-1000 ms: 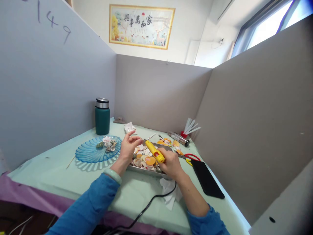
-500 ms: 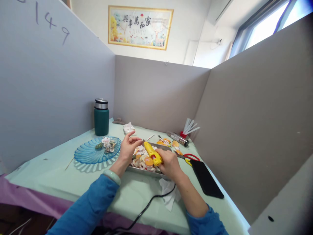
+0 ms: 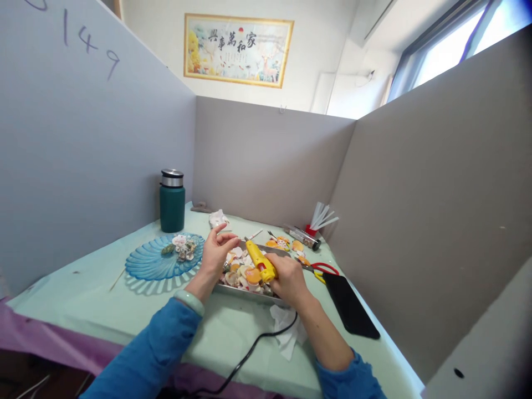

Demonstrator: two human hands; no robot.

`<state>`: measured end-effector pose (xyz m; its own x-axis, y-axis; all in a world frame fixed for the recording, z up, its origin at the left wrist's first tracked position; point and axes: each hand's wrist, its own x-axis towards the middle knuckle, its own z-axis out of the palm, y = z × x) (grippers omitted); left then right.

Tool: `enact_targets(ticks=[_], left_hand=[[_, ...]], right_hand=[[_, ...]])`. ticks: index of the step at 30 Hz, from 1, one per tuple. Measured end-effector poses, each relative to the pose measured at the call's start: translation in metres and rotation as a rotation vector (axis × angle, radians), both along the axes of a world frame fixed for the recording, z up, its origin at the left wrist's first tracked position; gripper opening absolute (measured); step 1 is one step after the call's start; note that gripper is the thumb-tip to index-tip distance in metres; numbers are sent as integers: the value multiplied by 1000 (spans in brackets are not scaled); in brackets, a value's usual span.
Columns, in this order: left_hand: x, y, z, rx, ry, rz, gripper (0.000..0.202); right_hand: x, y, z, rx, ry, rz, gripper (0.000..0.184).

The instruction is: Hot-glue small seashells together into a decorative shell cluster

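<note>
My right hand [image 3: 287,277] is wrapped round a yellow glue gun [image 3: 260,259], its nozzle pointing up and to the left. Just left of that nozzle is my left hand [image 3: 216,254], with thumb and a fingertip brought together in a pinch and another finger raised. Whatever lies between those fingertips is too small to make out. Beneath both hands sits a metal tray [image 3: 245,294] full of mixed seashells [image 3: 245,272], partly covered by the gun and hands. To the left, a blue fluted plate [image 3: 143,260] carries a cluster of shells [image 3: 185,247].
A green bottle [image 3: 172,205] stands behind the plate. On the right lie red-and-yellow-handled pliers [image 3: 322,270] and a black phone [image 3: 351,305]. Glue sticks [image 3: 322,216] stand in a red holder near a clear tube [image 3: 303,236]. A black cord [image 3: 253,348] crosses the front, beside crumpled tissue [image 3: 286,330].
My left fingertips have drawn slightly left, away from the glue gun's nozzle. The right hand keeps its grip on the gun. The view has shifted a little.
</note>
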<state>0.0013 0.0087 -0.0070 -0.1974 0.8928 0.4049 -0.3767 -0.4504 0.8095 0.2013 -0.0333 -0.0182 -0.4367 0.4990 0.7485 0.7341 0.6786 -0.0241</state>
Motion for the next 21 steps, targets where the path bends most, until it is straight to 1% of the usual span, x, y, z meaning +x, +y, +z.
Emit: enact_targets(ticks=[7,13,21], left_hand=[[1,-1,0,1,-4,-2,67],[3,-3,2,-8,7,-5,67],[4,-2,2,33,57,21,64]], right_hand=[[0,0,0,-6,-11,6,45],[-1,-1,-1,-13,-11,19,42],[0,2,-3,6,12,18,43]])
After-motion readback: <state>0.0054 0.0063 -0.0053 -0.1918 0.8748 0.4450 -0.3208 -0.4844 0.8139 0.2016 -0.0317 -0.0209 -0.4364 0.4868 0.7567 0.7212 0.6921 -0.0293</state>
